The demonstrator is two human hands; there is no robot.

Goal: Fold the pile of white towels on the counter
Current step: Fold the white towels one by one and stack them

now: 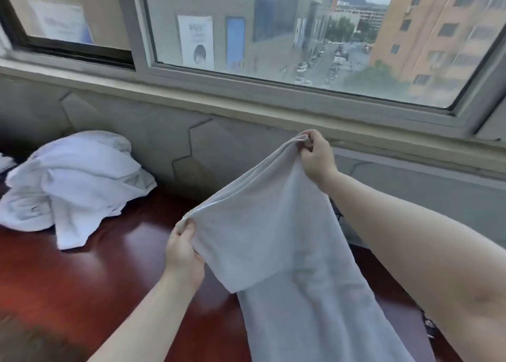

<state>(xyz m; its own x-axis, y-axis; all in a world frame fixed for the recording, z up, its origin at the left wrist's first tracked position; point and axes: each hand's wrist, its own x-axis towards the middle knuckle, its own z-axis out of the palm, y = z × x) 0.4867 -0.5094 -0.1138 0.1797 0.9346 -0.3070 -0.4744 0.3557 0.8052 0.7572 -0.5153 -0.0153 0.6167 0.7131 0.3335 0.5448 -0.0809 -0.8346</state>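
The left hand (183, 255), low in the middle of the frame, pinches one corner of a white towel (279, 241); the right hand (315, 156), higher and to the right, pinches the other corner. The towel hangs between them, its tail dropping to the bottom edge. To fold well, level both corners and pull the top edge taut first. The unfolded pile (74, 181) lies at the left on the red-brown counter (82, 274).
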